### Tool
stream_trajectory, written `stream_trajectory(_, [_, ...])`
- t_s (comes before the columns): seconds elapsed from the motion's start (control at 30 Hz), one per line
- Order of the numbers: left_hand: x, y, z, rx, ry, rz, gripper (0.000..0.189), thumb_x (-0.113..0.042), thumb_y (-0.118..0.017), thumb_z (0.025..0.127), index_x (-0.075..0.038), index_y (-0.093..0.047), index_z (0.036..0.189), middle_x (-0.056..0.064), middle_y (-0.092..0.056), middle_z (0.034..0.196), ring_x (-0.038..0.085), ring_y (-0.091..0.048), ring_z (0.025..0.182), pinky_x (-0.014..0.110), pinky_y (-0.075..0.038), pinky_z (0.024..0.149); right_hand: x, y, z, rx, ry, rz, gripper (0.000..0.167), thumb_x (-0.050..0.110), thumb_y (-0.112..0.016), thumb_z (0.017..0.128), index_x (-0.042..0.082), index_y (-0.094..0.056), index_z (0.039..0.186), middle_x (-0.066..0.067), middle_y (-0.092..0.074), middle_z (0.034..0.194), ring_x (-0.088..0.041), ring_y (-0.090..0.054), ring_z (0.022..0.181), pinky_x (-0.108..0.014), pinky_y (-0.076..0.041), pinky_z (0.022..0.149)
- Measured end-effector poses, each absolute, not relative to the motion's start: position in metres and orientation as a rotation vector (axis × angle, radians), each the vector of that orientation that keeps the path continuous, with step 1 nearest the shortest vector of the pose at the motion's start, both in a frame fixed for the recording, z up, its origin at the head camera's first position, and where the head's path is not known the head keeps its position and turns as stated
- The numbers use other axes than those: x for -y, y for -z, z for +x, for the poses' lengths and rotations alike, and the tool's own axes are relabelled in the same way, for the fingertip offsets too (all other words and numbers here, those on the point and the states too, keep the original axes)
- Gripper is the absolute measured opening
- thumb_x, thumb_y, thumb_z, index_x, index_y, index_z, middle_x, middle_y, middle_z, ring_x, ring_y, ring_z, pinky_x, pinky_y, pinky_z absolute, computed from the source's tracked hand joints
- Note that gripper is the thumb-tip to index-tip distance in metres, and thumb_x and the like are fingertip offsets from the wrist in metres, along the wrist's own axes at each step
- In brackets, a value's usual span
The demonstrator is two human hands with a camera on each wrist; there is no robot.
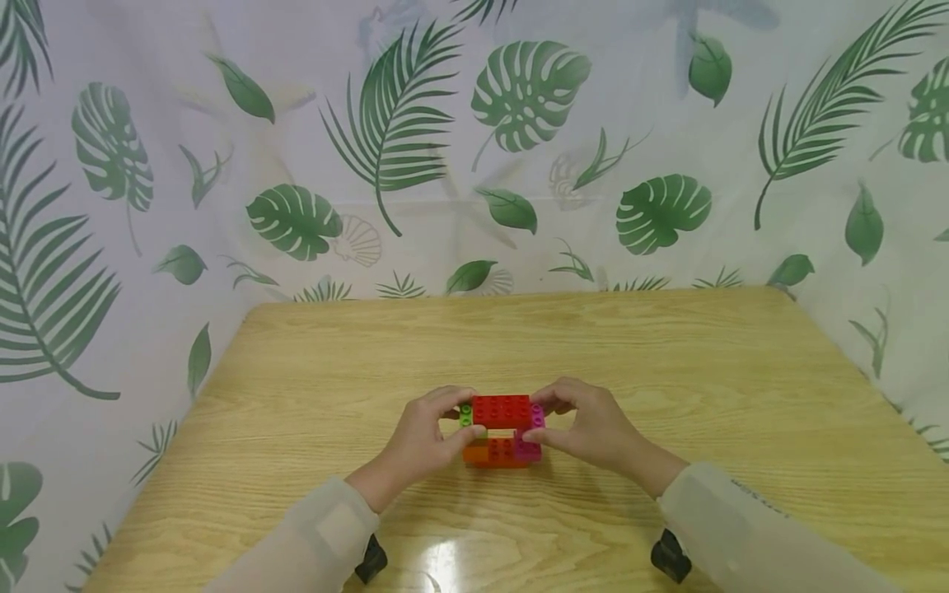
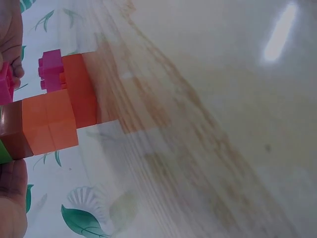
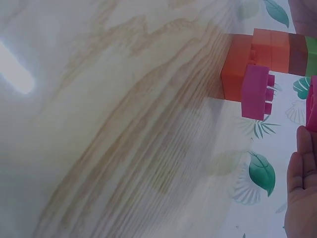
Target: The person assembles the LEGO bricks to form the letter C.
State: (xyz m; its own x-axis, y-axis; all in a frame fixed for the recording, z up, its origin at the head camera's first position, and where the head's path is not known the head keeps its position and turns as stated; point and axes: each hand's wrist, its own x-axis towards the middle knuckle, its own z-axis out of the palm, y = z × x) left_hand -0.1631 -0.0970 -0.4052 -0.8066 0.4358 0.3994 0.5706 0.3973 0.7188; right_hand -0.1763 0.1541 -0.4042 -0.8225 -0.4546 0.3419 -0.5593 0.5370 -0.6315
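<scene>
Toy building bricks stand stacked on the table in front of me. A long red brick (image 1: 502, 409) spans the top, between a green brick (image 1: 465, 414) on the left and a magenta brick (image 1: 537, 414) on the right. My left hand (image 1: 430, 430) grips the green side, thumb in front. The magenta end is pinched by my right hand (image 1: 586, 424). Below, an orange base (image 2: 81, 91) carries an orange brick (image 2: 49, 121) with a brown brick (image 2: 15, 129) over it, and a lower magenta brick (image 3: 254, 92). A gap shows between the two magenta bricks.
The wooden table (image 1: 334, 354) reaches back to a leaf-patterned cloth (image 1: 445, 165), which also hangs along both sides. Dark wrist devices (image 1: 670, 556) show under the sleeves near the front. Light reflects off the tabletop.
</scene>
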Motion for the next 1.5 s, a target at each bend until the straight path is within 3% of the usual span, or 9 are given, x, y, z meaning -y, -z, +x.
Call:
stream_trajectory(0.27, [0.099, 0.409, -0.164, 2.496, 1.558, -0.827, 0.037, -0.007, -0.074, 0.083, -0.001, -0.063, 0.118, 0.01, -0.064, 0.114, 0.025, -0.06, 0.1, 0.043, -0.052, 0.085, -0.154, 0.403, -0.177, 2.645, -1.121, 0.891, 0.039, 0.029, -0.084, 0.072, 0.01, -0.069, 0.102, 0.006, -0.065, 0.096, -0.01, -0.062, 0.085, -0.031, -0.054, 0.076])
stream_trajectory(0.5, [0.104, 0.412, -0.164, 2.58, 1.689, -0.729, 0.051, -0.012, -0.078, 0.08, -0.008, -0.058, 0.127, 0.008, -0.059, 0.125, 0.026, -0.056, 0.106, 0.046, -0.049, 0.089, -0.156, 0.405, -0.178, 2.641, -1.154, 0.908, 0.038, 0.029, -0.083, 0.073, 0.01, -0.068, 0.103, 0.007, -0.064, 0.096, -0.01, -0.061, 0.086, -0.034, -0.054, 0.077])
stream_trajectory(0.7, [0.11, 0.418, -0.163, 2.68, 1.677, -0.693, 0.053, -0.009, -0.078, 0.08, -0.006, -0.055, 0.128, 0.009, -0.06, 0.116, 0.027, -0.058, 0.102, 0.042, -0.05, 0.088, -0.156, 0.406, -0.177, 2.647, -1.157, 0.908, 0.039, 0.031, -0.083, 0.074, 0.01, -0.068, 0.104, 0.007, -0.064, 0.097, -0.011, -0.062, 0.087, -0.031, -0.054, 0.077])
stream_trajectory(1.13, [0.114, 0.422, -0.162, 2.693, 1.807, -0.671, 0.036, -0.01, -0.077, 0.081, -0.006, -0.063, 0.114, 0.004, -0.065, 0.104, 0.02, -0.063, 0.095, 0.034, -0.053, 0.081, -0.158, 0.4, -0.177, 2.698, -1.196, 0.916, 0.04, 0.031, -0.082, 0.075, 0.009, -0.069, 0.105, 0.005, -0.066, 0.097, -0.013, -0.062, 0.085, -0.032, -0.054, 0.076])
stream_trajectory(1.5, [0.109, 0.425, -0.169, 2.706, 1.891, -0.444, 0.047, -0.017, -0.072, 0.087, 0.004, -0.056, 0.126, 0.011, -0.065, 0.108, 0.024, -0.062, 0.096, 0.031, -0.054, 0.079, -0.154, 0.411, -0.187, 2.768, -1.468, 0.588, 0.045, 0.031, -0.075, 0.083, 0.003, -0.066, 0.117, -0.003, -0.068, 0.101, -0.016, -0.063, 0.088, -0.028, -0.053, 0.077])
